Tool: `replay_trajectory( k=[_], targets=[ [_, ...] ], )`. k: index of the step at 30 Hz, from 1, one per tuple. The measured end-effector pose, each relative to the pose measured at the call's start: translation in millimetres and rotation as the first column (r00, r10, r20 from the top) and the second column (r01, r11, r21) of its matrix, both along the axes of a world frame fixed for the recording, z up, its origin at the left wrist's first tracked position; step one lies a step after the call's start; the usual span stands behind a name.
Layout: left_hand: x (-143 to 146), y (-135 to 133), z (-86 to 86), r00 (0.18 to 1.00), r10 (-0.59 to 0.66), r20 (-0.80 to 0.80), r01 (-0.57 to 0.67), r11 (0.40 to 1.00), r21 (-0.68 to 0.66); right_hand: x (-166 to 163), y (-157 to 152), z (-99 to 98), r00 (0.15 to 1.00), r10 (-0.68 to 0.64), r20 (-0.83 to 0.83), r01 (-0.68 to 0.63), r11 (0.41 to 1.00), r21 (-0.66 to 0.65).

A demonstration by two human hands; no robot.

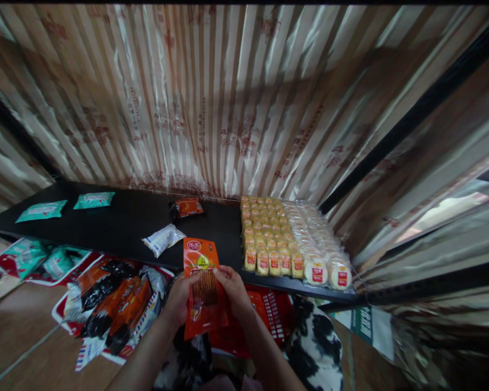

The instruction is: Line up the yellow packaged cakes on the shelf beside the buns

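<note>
Both my hands hold an orange snack packet [201,260] upright just in front of the black shelf [122,222]. My left hand [180,296] grips its left edge and my right hand [233,290] grips its right edge, fingers curled over the front. Reddish-brown strips show through the packet's clear window. Rows of small yellow packaged snacks [269,233] and white round packaged cakes [321,250] fill the shelf's right end.
On the shelf lie two green packets [43,210], a white packet [163,239] and a small orange-black packet [187,207]. Below the shelf stand open bags with orange and black packets [114,309]. A striped curtain [228,108] hangs behind the shelf.
</note>
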State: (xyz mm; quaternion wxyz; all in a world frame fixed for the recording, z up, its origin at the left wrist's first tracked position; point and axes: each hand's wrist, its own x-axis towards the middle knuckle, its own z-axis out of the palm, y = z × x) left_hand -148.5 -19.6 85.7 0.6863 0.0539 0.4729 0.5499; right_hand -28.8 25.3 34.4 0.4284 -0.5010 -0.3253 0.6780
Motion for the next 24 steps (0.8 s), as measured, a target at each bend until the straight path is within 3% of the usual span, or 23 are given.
replay_trajectory(
  k=[10,16,22,24],
  targets=[
    [1,7,-6.7,0.987,-0.137,-0.079,0.141,0.989,0.048,4,3,7.8,0.999,-0.002,-0.051,0.003,1.0,0.023],
    [1,12,-9.5,0.989,-0.096,-0.113,0.101,0.994,0.041,4,6,6.8,0.998,-0.006,-0.067,0.009,0.998,0.057],
    [0,18,-17.7,0.99,-0.114,-0.079,0.128,0.97,0.206,8,20,-1.6,0.996,-0.077,-0.036,0.08,0.995,0.068],
    [2,20,-19.3,0.989,-0.1,-0.112,0.12,0.974,0.194,8,26,-2.4,0.995,-0.089,-0.037,0.092,0.993,0.069]
  ],
)
